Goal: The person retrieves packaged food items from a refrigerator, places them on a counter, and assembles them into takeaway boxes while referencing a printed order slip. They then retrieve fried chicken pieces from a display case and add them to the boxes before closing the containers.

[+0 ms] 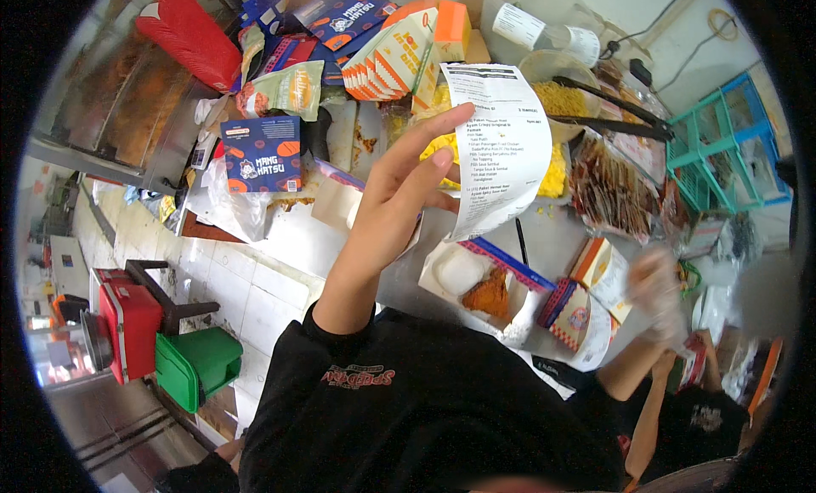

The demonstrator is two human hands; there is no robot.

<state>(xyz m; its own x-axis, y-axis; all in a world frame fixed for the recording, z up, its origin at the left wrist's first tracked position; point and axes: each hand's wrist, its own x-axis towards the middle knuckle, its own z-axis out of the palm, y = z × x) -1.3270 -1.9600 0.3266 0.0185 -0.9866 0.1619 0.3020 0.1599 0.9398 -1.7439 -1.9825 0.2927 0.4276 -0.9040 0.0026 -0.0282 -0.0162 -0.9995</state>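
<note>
My left hand [404,183] is raised over the counter, its fingers closed on the left edge of a long, curling printed receipt [503,157]. Below the receipt, an open paper food box [438,291] holds a white mound of rice [460,273] and a piece of fried chicken [488,296]. Another open box [334,206] is partly hidden behind my left forearm. My right hand [656,293], in a clear plastic glove, is off to the right, smeared by motion. Nearest to it are closed patterned food boxes [605,276] with paper slips; its fingers cannot be made out.
Behind the receipt lies yellow food [552,172], with black tongs [625,106] close by. Sauce packets [614,187] and a teal basket [710,149] stand right. Folded cartons [395,55] crowd the back. A green bin [197,365] stands lower left. Another person [701,425] works at right.
</note>
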